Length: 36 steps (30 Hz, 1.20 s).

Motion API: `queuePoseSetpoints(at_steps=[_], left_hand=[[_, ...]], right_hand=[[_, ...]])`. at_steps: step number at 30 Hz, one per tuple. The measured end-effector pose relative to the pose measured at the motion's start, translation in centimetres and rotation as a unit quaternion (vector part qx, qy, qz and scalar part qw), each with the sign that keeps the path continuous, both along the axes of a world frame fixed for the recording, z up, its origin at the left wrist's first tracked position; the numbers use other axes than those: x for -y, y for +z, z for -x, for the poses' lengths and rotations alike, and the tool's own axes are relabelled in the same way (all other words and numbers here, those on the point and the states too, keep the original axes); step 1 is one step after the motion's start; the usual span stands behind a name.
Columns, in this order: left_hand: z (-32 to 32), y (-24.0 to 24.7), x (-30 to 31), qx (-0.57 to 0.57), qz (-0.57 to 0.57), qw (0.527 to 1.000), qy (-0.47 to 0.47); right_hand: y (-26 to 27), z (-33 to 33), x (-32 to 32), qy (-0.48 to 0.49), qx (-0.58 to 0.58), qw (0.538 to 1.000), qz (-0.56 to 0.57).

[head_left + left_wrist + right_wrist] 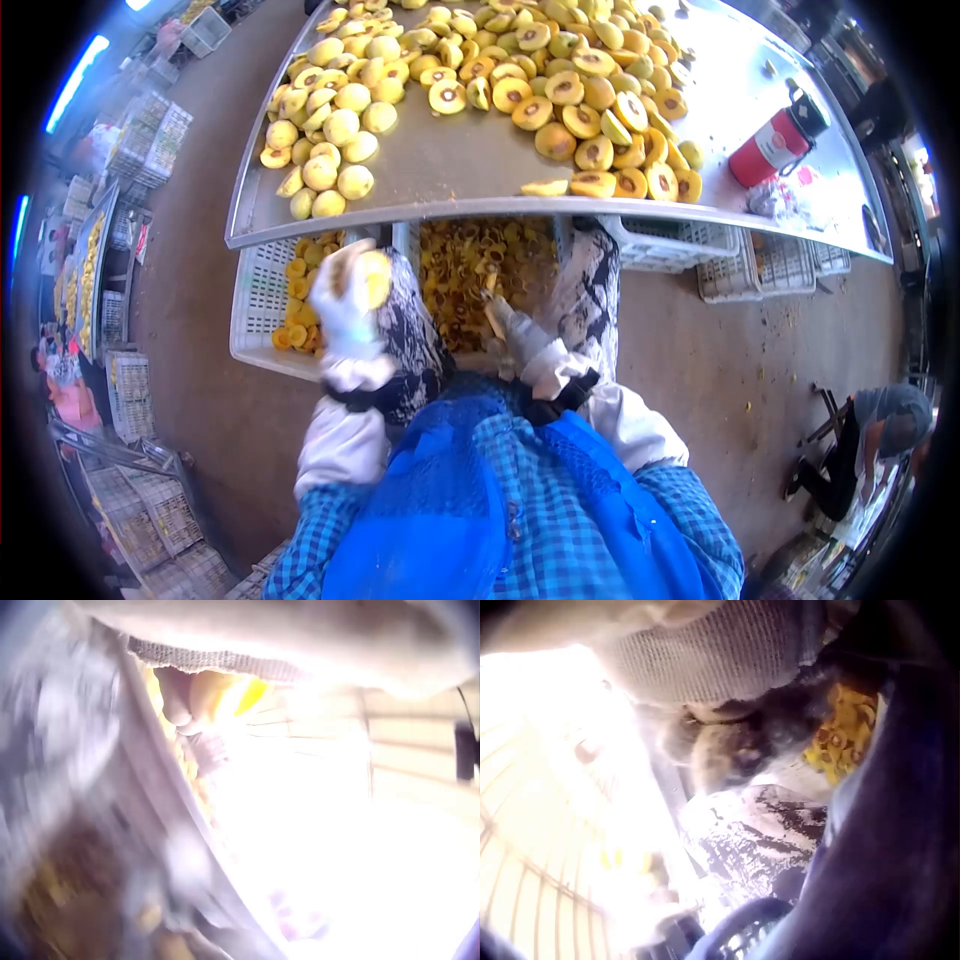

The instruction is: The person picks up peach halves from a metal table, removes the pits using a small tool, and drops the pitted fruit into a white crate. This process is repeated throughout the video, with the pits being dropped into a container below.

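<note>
My left hand, in a pale glove, is blurred in the head view over the left crate's edge. It holds a yellow peach half, and the left wrist view shows bright yellow fruit at the fingertips. My right hand, gloved too, is low over the middle crate between the knees. It grips a slim tool with a pale, wood-coloured shaft pointing away from me; its far end is hard to make out against the scraps. In the right wrist view that hand is dark and blurred.
Whole and halved peaches are heaped on the metal table. A red bottle stands at its right. Below, the left crate holds hollowed halves, the middle one brownish scraps. Other crates stand right; a person sits beyond.
</note>
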<state>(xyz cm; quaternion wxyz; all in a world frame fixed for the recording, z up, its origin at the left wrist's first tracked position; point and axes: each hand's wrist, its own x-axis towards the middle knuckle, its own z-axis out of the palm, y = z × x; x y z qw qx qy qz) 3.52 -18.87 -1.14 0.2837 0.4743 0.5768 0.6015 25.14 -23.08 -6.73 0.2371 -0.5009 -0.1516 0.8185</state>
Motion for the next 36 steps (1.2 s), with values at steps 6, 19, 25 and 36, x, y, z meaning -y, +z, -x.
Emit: queuePoseSetpoints(at_steps=[6,19,25,36], left_hand=[[8.5,5.2,-4.2,-0.69,-0.01,0.708,0.148],[-7.4,-3.4,-29.4,-0.655,0.119,0.718,-0.204],[-4.7,-1.4,-22.3,-0.05,0.14,0.958,-0.246],[-6.2,-0.3,-7.0,0.405,0.132,0.889,-0.169]], right_hand=[[-11.1,1.1,-0.8,0.153,0.182,0.954,-0.181],[-12.7,0.8,-1.2,0.065,0.201,0.904,-0.371],[-10.7,1.4,-2.1,-0.108,0.01,0.95,-0.292],[5.6,1.6,-5.6,0.012,0.36,0.72,-0.594]])
